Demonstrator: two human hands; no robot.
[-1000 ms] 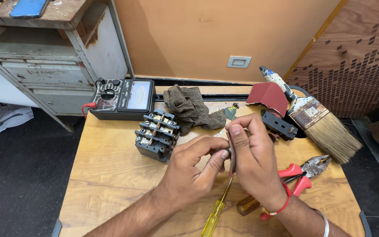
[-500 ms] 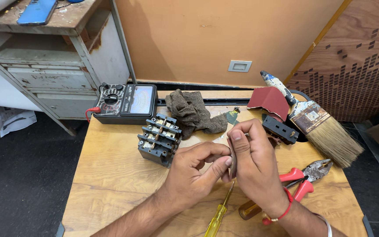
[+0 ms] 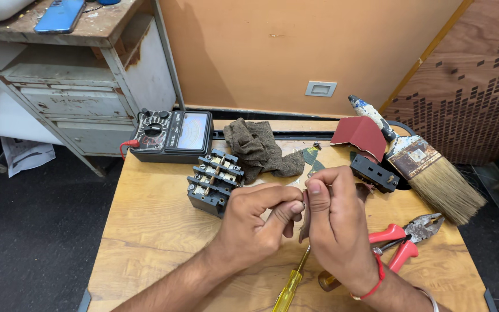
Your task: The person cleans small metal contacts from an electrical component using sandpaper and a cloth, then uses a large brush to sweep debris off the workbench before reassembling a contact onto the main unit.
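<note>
My left hand [image 3: 258,222] and my right hand [image 3: 336,222] meet over the middle of a wooden table [image 3: 145,231]. Both pinch a small dark strip, probably a scrap of sandpaper [image 3: 304,222], with something tiny held against it; the fingers hide most of it. Just left of my left hand stands a black contactor block [image 3: 215,180] with rows of screw terminals. A yellow-handled screwdriver [image 3: 289,288] lies on the table under my hands.
An analog multimeter [image 3: 171,136] sits at the table's back left, a brown rag [image 3: 258,147] beside it. Red sandpaper [image 3: 360,134], a paintbrush [image 3: 428,170], a small black part [image 3: 375,173] and red-handled pliers [image 3: 405,237] lie on the right. A metal cabinet [image 3: 82,86] stands at the left.
My hands have stayed together on the small strip, with only slight finger movement. The view has shifted a little.
</note>
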